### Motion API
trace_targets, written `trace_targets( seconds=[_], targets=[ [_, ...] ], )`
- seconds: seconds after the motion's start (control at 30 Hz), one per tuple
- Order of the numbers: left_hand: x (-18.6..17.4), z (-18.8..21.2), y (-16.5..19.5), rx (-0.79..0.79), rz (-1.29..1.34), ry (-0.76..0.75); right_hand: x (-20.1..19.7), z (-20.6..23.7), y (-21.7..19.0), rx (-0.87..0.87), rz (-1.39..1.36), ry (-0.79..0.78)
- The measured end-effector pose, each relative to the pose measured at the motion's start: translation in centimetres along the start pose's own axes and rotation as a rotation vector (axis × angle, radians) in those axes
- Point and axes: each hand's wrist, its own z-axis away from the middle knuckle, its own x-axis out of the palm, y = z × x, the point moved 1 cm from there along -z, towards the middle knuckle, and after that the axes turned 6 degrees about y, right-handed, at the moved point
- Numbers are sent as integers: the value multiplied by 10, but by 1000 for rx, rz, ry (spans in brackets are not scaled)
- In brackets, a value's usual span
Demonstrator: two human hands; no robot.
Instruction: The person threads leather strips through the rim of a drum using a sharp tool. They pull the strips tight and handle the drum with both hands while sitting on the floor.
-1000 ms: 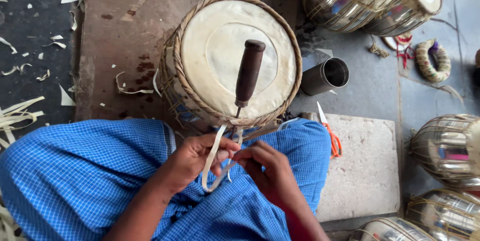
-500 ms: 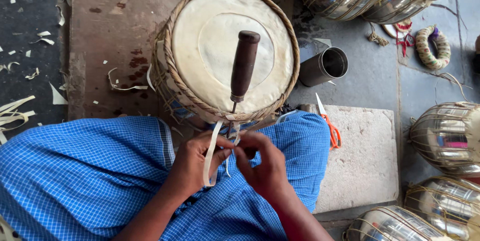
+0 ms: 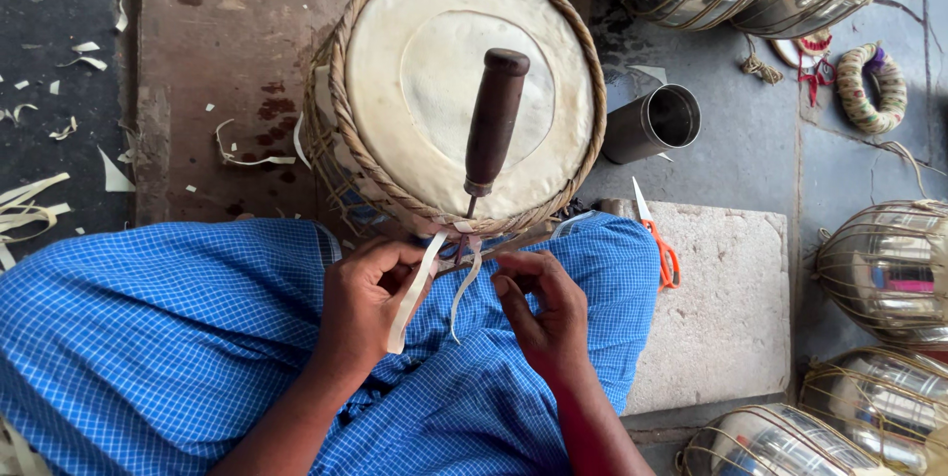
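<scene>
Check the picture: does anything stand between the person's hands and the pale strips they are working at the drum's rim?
Nothing visible does. The left hand already pinches a strip, and the right hand sits beside the second strip. The awl is stuck in above them, at the drum rim.

The floor (image 3: 750, 170) is grey stone on one side and a brown slab (image 3: 217, 71) on the other, with pale scraps (image 3: 30, 204) lying about, a flat stone block (image 3: 726, 318), and shiny metal drum shells (image 3: 889, 269) nearby.
</scene>
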Motion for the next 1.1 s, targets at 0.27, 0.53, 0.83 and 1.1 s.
trace_targets(
  seconds=[0.27, 0.53, 0.83, 1.1],
  targets=[
    [3, 3, 5, 31, -20, -11, 1, -3, -1, -28, 17, -32],
    [14, 3, 3, -199, 7, -138, 7, -2, -7, -12, 69, -24],
    [20, 0, -15, 55, -24, -82, -1, -21, -23, -76, -118, 19],
    [6, -11, 17, 823, -790, 186, 17, -106, -56, -181, -4, 262]
  ],
)
